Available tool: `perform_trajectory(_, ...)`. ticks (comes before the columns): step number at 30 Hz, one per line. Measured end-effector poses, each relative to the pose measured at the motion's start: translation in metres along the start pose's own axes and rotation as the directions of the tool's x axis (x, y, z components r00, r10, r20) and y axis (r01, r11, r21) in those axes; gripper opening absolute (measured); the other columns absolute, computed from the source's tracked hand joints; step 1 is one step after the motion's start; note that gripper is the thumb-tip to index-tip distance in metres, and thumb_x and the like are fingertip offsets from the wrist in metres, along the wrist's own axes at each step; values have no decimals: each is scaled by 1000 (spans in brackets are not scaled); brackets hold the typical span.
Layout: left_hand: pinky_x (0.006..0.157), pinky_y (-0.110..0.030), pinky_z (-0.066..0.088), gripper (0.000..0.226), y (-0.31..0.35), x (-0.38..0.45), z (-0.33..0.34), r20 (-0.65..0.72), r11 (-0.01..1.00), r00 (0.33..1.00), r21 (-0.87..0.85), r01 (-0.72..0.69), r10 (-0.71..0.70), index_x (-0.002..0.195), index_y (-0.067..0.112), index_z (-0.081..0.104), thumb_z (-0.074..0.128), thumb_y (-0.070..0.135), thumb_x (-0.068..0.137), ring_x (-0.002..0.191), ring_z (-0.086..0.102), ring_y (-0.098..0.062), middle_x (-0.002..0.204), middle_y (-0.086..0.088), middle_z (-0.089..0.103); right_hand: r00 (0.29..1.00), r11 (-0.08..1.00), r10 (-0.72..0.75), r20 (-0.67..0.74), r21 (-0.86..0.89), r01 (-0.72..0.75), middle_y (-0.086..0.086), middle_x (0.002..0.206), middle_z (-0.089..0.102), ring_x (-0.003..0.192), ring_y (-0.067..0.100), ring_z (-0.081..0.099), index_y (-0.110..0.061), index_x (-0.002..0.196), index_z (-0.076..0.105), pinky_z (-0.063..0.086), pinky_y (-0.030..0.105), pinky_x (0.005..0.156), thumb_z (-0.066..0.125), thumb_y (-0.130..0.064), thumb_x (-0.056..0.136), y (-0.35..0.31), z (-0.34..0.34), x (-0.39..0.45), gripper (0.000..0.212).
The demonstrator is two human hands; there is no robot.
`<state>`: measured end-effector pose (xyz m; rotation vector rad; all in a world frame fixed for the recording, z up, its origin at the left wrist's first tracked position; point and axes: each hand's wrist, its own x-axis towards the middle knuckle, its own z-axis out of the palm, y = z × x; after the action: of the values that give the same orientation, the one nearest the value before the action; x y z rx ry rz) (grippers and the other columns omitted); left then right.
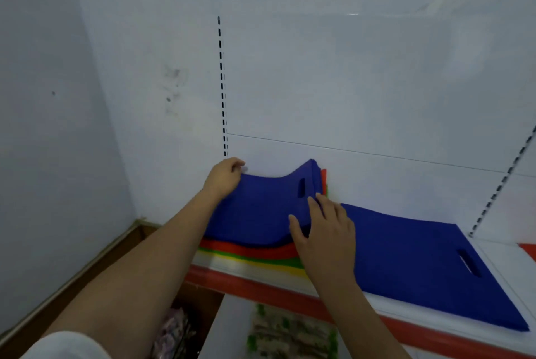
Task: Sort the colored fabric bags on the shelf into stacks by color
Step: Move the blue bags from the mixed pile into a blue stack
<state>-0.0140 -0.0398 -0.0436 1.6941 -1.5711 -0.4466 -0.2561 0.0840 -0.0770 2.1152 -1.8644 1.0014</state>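
We are gripping the top blue bag (pixel 261 207) on the mixed pile with our left hand (pixel 224 176), right hand (pixel 324 231) lying relaxed on it (probably steadying), beside the blue stack (pixel 420 260).

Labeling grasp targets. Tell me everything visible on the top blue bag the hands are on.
The top blue bag is flat, deep blue, felt-like fabric with one dark slot handle near its far right edge. It lies on the mixed pile of orange, green and yellow bags at the shelf's left end. Its far edge curls up against the back wall. The left hand grips its far left corner; the right hand rests on its right edge, beside the blue stack.
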Motion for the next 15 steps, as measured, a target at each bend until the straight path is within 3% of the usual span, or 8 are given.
perform_trajectory(2, 105, -35, 40, 39, -34, 1, 2, 59, 981, 997, 189, 31, -42, 138, 8, 52, 43, 17, 101, 126, 51, -29, 142, -12, 53, 998, 999, 48, -34, 10, -48, 3, 145, 52, 128, 27, 52, -15, 136, 58, 44, 45, 104, 50, -52, 94, 2, 12, -5, 57)
perform_trajectory(5, 101, -37, 40, 40, -59, 5, 14, 71, 942, 997, 334, 11, -37, 134, 3, 51, 42, 25, 102, 122, 52, -30, 139, -14, 52, 992, 999, 29, -121, -31, -33, 7, 139, 58, 121, 28, 58, -12, 131, 63, 48, 44, 98, 47, -46, 90, 2, 23, -9, 56)
perform_trajectory(8, 88, -36, 42, 29, -61, 6, 22, 3, 918, 1000, 395, -27, 28, 114, 5, 57, 42, 25, 100, 103, 59, -30, 121, -14, 60, 990, 997, 18, -143, -73, -29, 9, 138, 59, 118, 29, 60, -11, 129, 65, 50, 44, 95, 49, -41, 91, 0, 27, -7, 51)
perform_trajectory(12, 81, -36, 45, 30, -61, 4, 21, -91, 894, 992, 447, -36, 86, 115, 10, 66, 44, 24, 101, 94, 64, -29, 107, -10, 69, 987, 997, 57, -147, -37, -63, 10, 142, 55, 120, 31, 59, -13, 127, 66, 48, 48, 97, 71, -27, 87, -4, 30, -11, 42)
perform_trajectory(15, 68, -31, 36, 26, -58, -2, 21, -129, 866, 987, 499, -23, 101, 87, 18, 68, 45, 17, 99, 71, 57, -21, 76, 0, 63, 987, 992, 51, -152, -107, -68, 13, 142, 54, 125, 33, 54, -17, 122, 70, 43, 49, 102, 71, -25, 87, -10, 28, -12, 36)
